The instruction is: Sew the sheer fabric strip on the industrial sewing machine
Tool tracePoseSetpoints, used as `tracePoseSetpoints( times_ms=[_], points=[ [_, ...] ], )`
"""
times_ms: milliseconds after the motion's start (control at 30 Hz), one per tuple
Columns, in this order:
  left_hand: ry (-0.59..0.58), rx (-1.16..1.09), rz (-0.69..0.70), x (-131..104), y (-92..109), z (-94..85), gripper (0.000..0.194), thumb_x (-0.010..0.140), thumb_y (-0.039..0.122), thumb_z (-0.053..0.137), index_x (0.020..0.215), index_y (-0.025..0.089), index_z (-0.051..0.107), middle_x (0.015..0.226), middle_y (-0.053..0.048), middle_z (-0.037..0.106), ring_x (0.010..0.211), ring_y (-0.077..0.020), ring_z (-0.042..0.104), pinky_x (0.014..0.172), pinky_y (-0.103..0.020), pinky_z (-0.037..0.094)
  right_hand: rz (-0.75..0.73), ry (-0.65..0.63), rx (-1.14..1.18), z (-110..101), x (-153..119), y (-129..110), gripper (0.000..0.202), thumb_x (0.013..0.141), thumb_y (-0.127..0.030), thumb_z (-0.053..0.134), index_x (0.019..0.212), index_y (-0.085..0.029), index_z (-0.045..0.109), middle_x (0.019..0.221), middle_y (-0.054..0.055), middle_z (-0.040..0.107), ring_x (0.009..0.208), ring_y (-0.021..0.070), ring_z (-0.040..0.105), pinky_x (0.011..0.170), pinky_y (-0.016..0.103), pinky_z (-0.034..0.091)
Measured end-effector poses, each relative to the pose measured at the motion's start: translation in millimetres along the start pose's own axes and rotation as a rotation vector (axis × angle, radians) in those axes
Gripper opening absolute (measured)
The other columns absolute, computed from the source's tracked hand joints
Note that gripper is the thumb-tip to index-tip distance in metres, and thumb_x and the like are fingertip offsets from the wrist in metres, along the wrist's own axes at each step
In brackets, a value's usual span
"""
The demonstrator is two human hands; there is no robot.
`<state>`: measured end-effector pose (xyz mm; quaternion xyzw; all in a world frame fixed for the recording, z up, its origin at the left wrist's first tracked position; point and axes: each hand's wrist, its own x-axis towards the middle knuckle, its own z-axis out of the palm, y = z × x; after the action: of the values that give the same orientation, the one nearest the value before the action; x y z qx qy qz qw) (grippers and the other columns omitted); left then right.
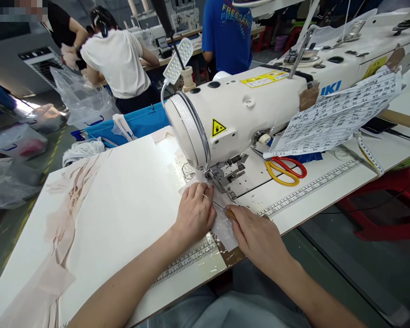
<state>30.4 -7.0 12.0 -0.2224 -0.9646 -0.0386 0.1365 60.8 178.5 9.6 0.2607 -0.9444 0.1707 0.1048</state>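
the right hand point(256, 228) is closed round a wooden-handled awl point(230, 214), thin metal shaft pointing to the left hand point(196, 207), pressed on cloth point(226, 232), pinching or not i can't tell; between them it's translucent, glossy, pale, wrinkled.

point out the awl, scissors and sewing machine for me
awl point(230, 213), head view: its brown handle
scissors point(270, 171), head view: the yellow handle
sewing machine point(232, 105), head view: its white housing

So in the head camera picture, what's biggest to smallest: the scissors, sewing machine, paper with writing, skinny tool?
Sewing machine
Paper with writing
Scissors
Skinny tool, counting only what shows outside the right hand
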Motion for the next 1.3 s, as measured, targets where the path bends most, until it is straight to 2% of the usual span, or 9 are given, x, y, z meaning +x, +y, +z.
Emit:
tracePoseSetpoints(
  times_ms=[267, 367, 533, 667, 767, 867, 1000, 1200, 1300],
  points=[
    [0.058, 0.078, 0.066, 4, -17, 3.9, 0.039, 0.091, 0.007, 0.043, 0.127, 0.011, 0.058, 0.128, -0.015, 0.060, 0.125, -0.0319, 0.049, 0.103, -0.049, 0.044, -0.004, 0.070, 0.011, -2, -7, -3, 0.027, 0.097, -0.009, 0.035, 0.111, -0.012, 0.057, 0.088, 0.007, 0.071, 0.068, 0.0191, 0.069, 0.053, 0.027, 0.047],
    [0.048, 0.058, 0.086, 2, -12, 2.3, 0.039, 0.091, 0.009, 0.043, 0.127, 0.008, 0.059, 0.132, -0.015, 0.059, 0.127, -0.0320, 0.048, 0.105, -0.049, 0.043, -0.015, 0.071, 0.018, -4, -9, -3, 0.028, 0.097, -0.009, 0.034, 0.111, -0.012, 0.058, 0.087, 0.007, 0.071, 0.068, 0.0191, 0.069, 0.053, 0.027, 0.048],
    [0.011, 0.029, 0.071, -1, 7, -1.5, 0.041, 0.095, 0.026, 0.044, 0.126, 0.005, 0.060, 0.133, -0.018, 0.058, 0.127, -0.0326, 0.049, 0.106, -0.049, 0.042, -0.016, 0.079, 0.039, -6, -9, -3, 0.029, 0.097, -0.011, 0.032, 0.106, -0.013, 0.060, 0.082, 0.006, 0.071, 0.062, 0.0184, 0.068, 0.048, 0.026, 0.045],
    [-0.006, 0.072, 0.082, -3, 10, -1.0, 0.041, 0.093, 0.023, 0.045, 0.126, 0.005, 0.059, 0.134, -0.018, 0.057, 0.127, -0.0323, 0.049, 0.106, -0.050, 0.042, -0.004, 0.101, 0.066, -10, -12, 1, 0.030, 0.099, -0.014, 0.031, 0.108, -0.013, 0.060, 0.085, 0.006, 0.072, 0.062, 0.0177, 0.068, 0.047, 0.026, 0.045],
    [-0.015, 0.085, 0.096, -4, 9, -0.6, 0.041, 0.091, 0.020, 0.046, 0.127, 0.005, 0.059, 0.134, -0.017, 0.057, 0.126, -0.0314, 0.050, 0.106, -0.049, 0.042, 0.020, 0.173, 0.099, -13, -15, 12, 0.029, 0.100, -0.017, 0.032, 0.109, -0.013, 0.059, 0.091, 0.006, 0.073, 0.066, 0.0172, 0.070, 0.052, 0.025, 0.048],
    [-0.006, 0.082, 0.090, -6, 11, -1.1, 0.041, 0.095, 0.025, 0.043, 0.128, 0.006, 0.058, 0.134, -0.017, 0.057, 0.126, -0.0304, 0.049, 0.107, -0.049, 0.040, 0.072, 0.225, 0.147, -13, -17, 26, 0.026, 0.100, -0.021, 0.036, 0.108, -0.014, 0.060, 0.088, 0.005, 0.073, 0.066, 0.0171, 0.070, 0.053, 0.024, 0.049],
    [-0.009, 0.086, 0.080, -7, 16, -2.4, 0.044, 0.100, 0.032, 0.037, 0.128, 0.006, 0.058, 0.134, -0.017, 0.057, 0.127, -0.0301, 0.049, 0.108, -0.048, 0.040, 0.145, 0.251, 0.197, -8, -19, 36, 0.024, 0.099, -0.024, 0.039, 0.101, -0.014, 0.061, 0.074, 0.002, 0.069, 0.050, 0.0147, 0.061, 0.044, 0.023, 0.043],
    [-0.061, 0.123, 0.119, -8, 14, -2.7, 0.044, 0.093, 0.021, 0.041, 0.131, 0.004, 0.055, 0.135, -0.018, 0.055, 0.126, -0.0314, 0.049, 0.107, -0.048, 0.040, 0.175, 0.305, 0.220, -3, -21, 35, 0.023, 0.099, -0.026, 0.041, 0.097, -0.014, 0.061, 0.068, 0.000, 0.065, 0.040, 0.0111, 0.049, 0.043, 0.021, 0.040],
    [-0.076, 0.103, 0.114, -9, 14, -3.3, 0.044, 0.093, 0.022, 0.041, 0.131, 0.005, 0.054, 0.136, -0.018, 0.055, 0.127, -0.0307, 0.047, 0.108, -0.048, 0.039, 0.167, 0.301, 0.209, -2, -21, 35, 0.023, 0.098, -0.026, 0.042, 0.096, -0.014, 0.062, 0.068, -0.001, 0.064, 0.035, 0.0096, 0.041, 0.042, 0.022, 0.038]
  ],
)
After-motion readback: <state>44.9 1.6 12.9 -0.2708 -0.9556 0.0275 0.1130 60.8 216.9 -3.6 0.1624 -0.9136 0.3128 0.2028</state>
